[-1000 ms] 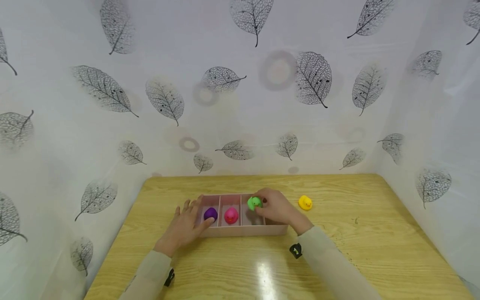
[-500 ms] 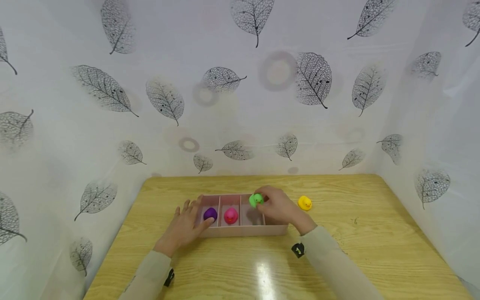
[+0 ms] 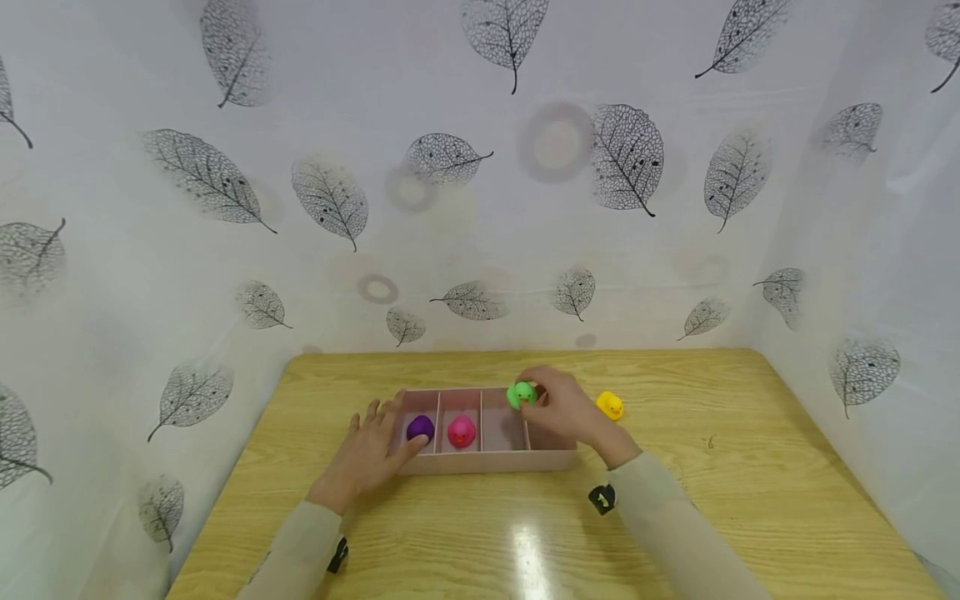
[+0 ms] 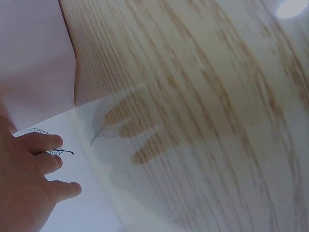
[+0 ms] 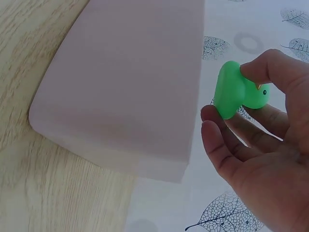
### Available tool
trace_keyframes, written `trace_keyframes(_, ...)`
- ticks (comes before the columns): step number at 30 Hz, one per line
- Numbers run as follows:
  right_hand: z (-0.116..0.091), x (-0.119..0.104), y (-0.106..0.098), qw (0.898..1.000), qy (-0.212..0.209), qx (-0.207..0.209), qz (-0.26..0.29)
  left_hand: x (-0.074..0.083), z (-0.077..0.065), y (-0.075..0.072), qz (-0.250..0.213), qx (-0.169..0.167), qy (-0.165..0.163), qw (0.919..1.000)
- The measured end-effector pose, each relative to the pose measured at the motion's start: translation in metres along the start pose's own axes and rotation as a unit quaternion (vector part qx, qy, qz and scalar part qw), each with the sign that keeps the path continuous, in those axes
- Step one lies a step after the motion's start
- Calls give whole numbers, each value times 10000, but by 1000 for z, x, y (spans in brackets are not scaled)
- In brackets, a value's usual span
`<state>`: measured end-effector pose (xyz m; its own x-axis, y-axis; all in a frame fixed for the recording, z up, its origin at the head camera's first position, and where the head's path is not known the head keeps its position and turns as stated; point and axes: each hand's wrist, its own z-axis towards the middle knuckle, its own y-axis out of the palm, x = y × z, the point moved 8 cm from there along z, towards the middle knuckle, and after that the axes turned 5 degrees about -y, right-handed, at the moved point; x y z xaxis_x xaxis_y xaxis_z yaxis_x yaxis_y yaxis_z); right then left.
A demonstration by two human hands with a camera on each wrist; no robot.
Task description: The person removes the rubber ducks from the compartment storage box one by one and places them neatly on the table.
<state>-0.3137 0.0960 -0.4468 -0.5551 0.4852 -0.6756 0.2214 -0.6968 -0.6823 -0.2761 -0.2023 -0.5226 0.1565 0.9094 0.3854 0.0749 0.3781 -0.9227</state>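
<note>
Your right hand [image 3: 564,407] pinches the green duck [image 3: 522,394] over the 4-section tray [image 3: 487,462], your left hand [image 3: 364,455] spread (your wrist device [image 3: 602,498] seems marked, illegibly).

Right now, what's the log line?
right hand: pinches green toy duck above pink divided box; left hand: at box's left end; inside: round purple toy, pink toy duck; wooden table: yellow toy duck
</note>
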Motion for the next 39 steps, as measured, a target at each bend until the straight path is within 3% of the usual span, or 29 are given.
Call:
trace_keyframes(9,-7,7,-10,9998,189,75,14,2,-1,-2,-20,-24,-1,10000)
trace_keyframes(18,-18,15,-31,9990,-16,391,-196,3,-2,-3,-34,-35,-22,10000)
trace_keyframes(26,-29,31,-42,9980,389,426,-266,2,-1,-3,-32,14,13,10000)
trace_keyframes(39,-50,53,-61,9963,541,618,-246,2,-1,-2,8,-10,15,10000)
